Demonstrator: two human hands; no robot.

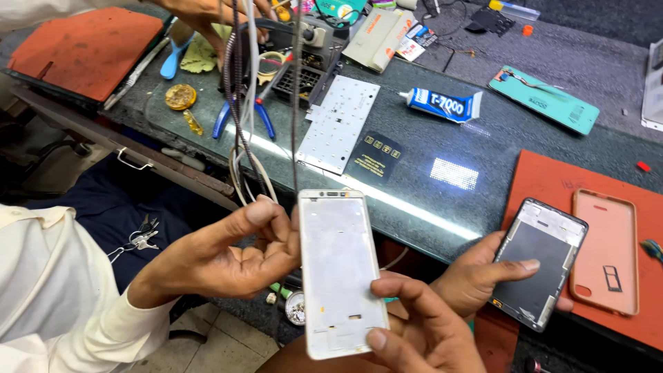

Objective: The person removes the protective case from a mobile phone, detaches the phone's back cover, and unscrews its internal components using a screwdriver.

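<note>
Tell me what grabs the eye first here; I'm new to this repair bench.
A white phone frame stands at centre, gripped by the left hand, with a white-sleeved co-worker's open hand against its other edge. To the right, the right hand holds a dark phone by an orange mat.

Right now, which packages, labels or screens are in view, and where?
Glue tube: mid-bench, lying, white and blue.
Card: beside white board, black square, gold marks.
Box: far edge, flat, cream and orange.
Dark phone: right hand, black rectangle.
White phone frame: left hand.
</note>
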